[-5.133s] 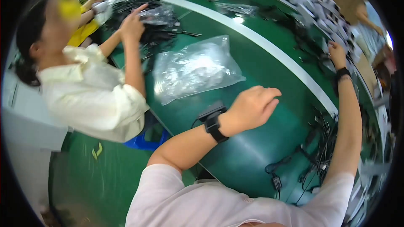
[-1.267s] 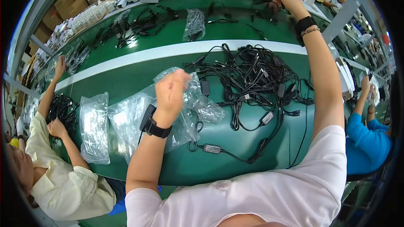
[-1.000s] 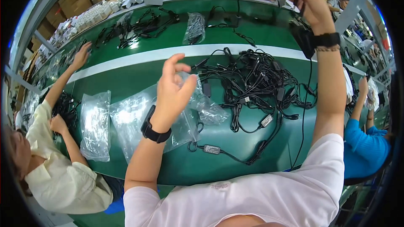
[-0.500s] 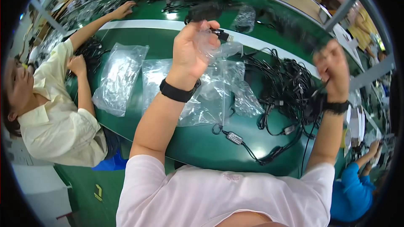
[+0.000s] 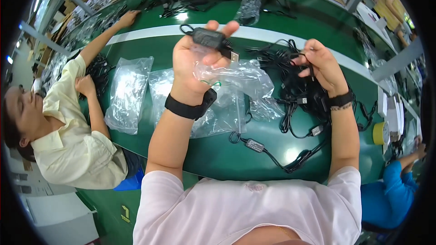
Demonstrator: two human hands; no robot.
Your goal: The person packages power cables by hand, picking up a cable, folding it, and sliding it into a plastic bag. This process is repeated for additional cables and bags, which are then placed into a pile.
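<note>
My left hand (image 5: 187,66) is raised palm up, its fingers curled round a black USB cable. The cable's small black box (image 5: 207,37) lies across the fingers, and its USB plug (image 5: 234,57) points right. A crumpled clear plastic bag (image 5: 254,78) and a thin green tie (image 5: 212,83) hang at the same palm. My right hand (image 5: 328,70), in front of a tangled heap of black cables (image 5: 293,88), pinches a thin black cable (image 5: 311,71) between thumb and fingers. Whether it is the left hand's cable I cannot tell.
Flat clear bags (image 5: 129,93) lie left of my left arm. Another boxed cable (image 5: 255,145) rests near the table's front edge. A white strip (image 5: 159,29) separates the green belt behind. A co-worker in pale yellow (image 5: 75,154) reaches over from the left; yellow tape (image 5: 380,134) sits right.
My left hand has lowered slightly and turned, bringing the black box and USB plug into clear view. My right hand has moved left and inward to the cable heap.
</note>
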